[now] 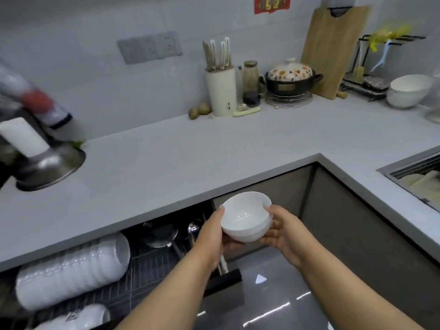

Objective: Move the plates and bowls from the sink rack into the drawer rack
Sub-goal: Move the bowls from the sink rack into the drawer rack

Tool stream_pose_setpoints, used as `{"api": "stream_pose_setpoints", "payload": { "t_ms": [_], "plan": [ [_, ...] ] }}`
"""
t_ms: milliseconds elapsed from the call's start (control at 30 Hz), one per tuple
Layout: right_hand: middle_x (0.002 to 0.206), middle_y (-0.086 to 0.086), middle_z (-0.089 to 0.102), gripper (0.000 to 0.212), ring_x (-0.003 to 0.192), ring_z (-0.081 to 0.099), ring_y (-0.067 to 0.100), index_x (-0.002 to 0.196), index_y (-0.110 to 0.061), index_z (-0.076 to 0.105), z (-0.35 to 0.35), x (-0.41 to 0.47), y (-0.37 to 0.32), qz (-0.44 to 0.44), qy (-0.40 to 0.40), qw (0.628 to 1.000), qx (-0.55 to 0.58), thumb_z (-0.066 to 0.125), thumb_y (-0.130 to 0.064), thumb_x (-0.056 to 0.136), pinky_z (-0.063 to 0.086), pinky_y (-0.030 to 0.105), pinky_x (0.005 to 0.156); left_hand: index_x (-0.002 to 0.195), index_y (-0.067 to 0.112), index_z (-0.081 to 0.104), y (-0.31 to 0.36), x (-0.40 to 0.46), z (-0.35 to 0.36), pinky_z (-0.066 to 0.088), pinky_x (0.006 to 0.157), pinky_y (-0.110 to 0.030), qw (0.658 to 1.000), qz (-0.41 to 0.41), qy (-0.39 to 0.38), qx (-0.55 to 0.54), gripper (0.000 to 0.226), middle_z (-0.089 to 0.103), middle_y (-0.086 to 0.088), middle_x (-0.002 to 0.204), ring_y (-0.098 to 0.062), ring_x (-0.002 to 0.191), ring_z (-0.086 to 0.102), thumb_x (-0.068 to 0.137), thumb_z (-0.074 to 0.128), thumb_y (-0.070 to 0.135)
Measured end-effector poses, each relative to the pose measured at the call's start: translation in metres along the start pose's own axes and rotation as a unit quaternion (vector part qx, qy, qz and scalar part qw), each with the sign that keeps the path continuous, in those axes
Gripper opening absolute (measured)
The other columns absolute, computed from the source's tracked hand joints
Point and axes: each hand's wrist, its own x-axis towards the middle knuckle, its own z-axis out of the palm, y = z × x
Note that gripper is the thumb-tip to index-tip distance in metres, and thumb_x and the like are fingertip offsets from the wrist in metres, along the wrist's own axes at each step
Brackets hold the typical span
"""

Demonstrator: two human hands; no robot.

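Row of white ceramic bowls on their sides [71,267] at eight o'clock in the black wire drawer rack [152,265], left hand [214,236] and right hand [281,234] both clamped round the nested white bowls [246,216] at centre, which could slip apart if tilted.

2 hands [214,236], 2 nested bowls [246,216], 2 potatoes [199,110], 1 cutting board [333,48].

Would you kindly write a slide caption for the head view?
Both hands, left and right, hold stacked white bowls above the open drawer rack, beside a row of bowls.
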Motion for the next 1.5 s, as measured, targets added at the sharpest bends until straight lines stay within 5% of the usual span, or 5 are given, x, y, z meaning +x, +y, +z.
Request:
{"api": "stream_pose_setpoints", "payload": {
  "t_ms": [400, 900, 1033, 1233, 1500],
  "plan": [
    [0.092, 0.015, 0.062, 0.011, 0.074, 0.061, 0.026, 0.097, -0.018, 0.052, 0.179, 0.028, 0.076, 0.059, -0.031, 0.991, -0.118, 0.051, -0.029, 0.093, 0.051, 0.037, 0.072, 0.097, 0.014, 0.066, -0.07, -0.005, -0.275, 0.044, 0.1, -0.04, 0.947, -0.09, 0.182, 0.248, 0.057, 0.066, -0.008, 0.11, -0.03, 0.106, 0.06, 0.097, 0.028, 0.056],
    [0.093, 0.013, 0.065, 0.049, 0.073, 0.064, 0.024, 0.111, 0.0, 0.058, 0.351, 0.106, 0.256, 0.159, -0.032, 0.91, -0.383, 0.072, -0.032, 0.076, 0.053, 0.031, 0.056, 0.115, 0.016, 0.062, -0.131, -0.023, -0.478, 0.042, 0.092, -0.037, 0.766, -0.187, 0.045, 0.614, 0.062, 0.06, -0.009, 0.127, -0.029, 0.115, 0.055, 0.096, 0.02, 0.058],
    [0.118, 0.014, 0.059, 0.065, 0.102, 0.061, 0.03, 0.125, -0.004, 0.043, 0.376, 0.116, 0.285, 0.185, -0.029, 0.861, -0.474, 0.074, -0.032, 0.075, 0.053, 0.04, 0.089, 0.108, 0.011, 0.065, -0.131, -0.024, -0.478, 0.04, 0.081, -0.035, 0.759, -0.167, 0.006, 0.63, 0.069, 0.063, -0.012, 0.119, -0.03, 0.108, 0.057, 0.096, 0.018, 0.061],
    [0.129, 0.017, 0.054, 0.075, 0.11, 0.058, 0.032, 0.138, -0.006, 0.029, 0.397, 0.12, 0.314, 0.215, -0.063, 0.791, -0.569, 0.069, -0.031, 0.081, 0.049, 0.031, 0.061, 0.103, 0.009, 0.066, -0.134, -0.028, -0.481, 0.038, 0.076, -0.034, 0.761, -0.135, -0.006, 0.635, 0.07, 0.065, -0.015, 0.111, -0.032, 0.102, 0.059, 0.096, 0.019, 0.06],
    [0.126, 0.016, 0.054, 0.067, 0.113, 0.056, 0.032, 0.127, -0.005, 0.041, 0.401, 0.112, 0.346, 0.211, -0.091, 0.743, -0.628, 0.072, -0.034, 0.074, 0.048, 0.034, 0.085, 0.097, 0.01, 0.066, -0.151, -0.049, -0.482, 0.038, 0.069, -0.033, 0.782, -0.143, -0.022, 0.607, 0.073, 0.066, -0.012, 0.104, -0.03, 0.096, 0.06, 0.092, 0.02, 0.067]
  ]
}}
